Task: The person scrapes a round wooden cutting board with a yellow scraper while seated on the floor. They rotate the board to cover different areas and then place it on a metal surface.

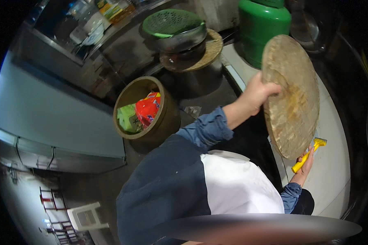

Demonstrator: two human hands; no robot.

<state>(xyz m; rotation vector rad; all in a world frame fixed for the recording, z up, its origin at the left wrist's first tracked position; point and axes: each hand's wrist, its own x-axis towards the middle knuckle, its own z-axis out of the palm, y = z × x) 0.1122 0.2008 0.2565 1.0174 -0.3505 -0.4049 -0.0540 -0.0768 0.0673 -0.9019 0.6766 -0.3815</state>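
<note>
Right hand (304, 166) gripping yellow scraper (308, 155), left hand (257, 93) clasping upright, round, stained wooden board (292, 96)

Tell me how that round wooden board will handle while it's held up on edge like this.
The round wooden board looks thick and rigid, so probably heavy and not floppy. The left hand grips only its rim, so it may swing or slip. Being round, it would likely roll if set down on edge. The right hand holds a yellow-handled scraper.
</note>
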